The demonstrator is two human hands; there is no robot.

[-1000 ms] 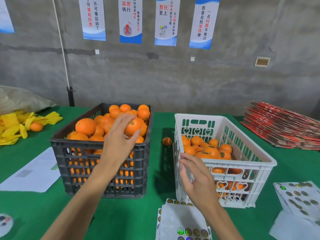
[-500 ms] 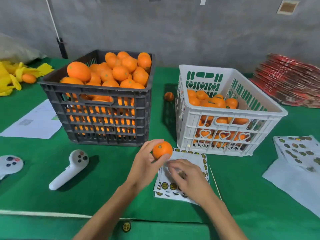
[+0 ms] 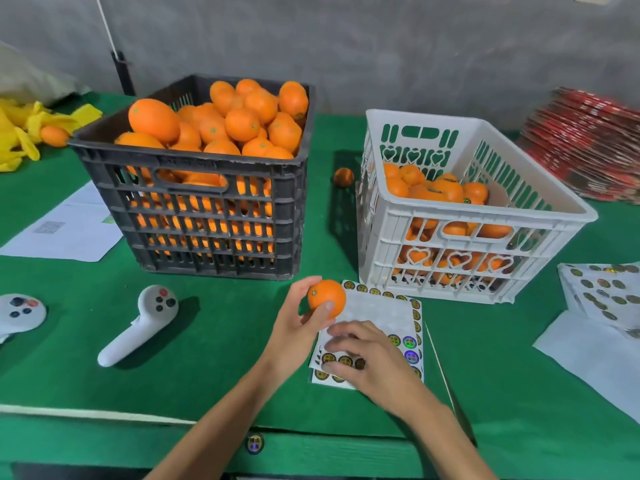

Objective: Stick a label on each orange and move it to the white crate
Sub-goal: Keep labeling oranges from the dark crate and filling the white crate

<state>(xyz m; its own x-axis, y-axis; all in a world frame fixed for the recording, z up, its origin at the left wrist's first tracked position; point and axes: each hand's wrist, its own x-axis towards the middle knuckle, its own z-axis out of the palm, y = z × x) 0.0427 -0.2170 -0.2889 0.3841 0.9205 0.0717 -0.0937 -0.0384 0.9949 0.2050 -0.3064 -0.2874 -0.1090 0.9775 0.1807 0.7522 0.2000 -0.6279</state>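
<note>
My left hand [image 3: 294, 327] grips one orange [image 3: 327, 297] just above the table, in front of the gap between the two crates. My right hand [image 3: 370, 362] lies on the label sheet [image 3: 377, 313] with fingers curled, its thumb and fingertips pinching at a label in the sheet's bottom row. The black crate [image 3: 207, 216] on the left is heaped with oranges. At the right stands the white crate [image 3: 467, 244], partly filled with oranges, some bearing labels.
A white controller [image 3: 138, 327] lies left of my hands, and another [image 3: 19, 311] at the left edge. A loose orange [image 3: 343, 176] sits between the crates. More label sheets [image 3: 602, 292] lie at the right, red cartons [image 3: 588, 143] behind, papers [image 3: 65, 230] and yellow wrappers [image 3: 20, 133] left.
My left hand took an orange from the black crate and brought it down near the label sheet. My right hand moved from the white crate to the sheet. The view tilted down.
</note>
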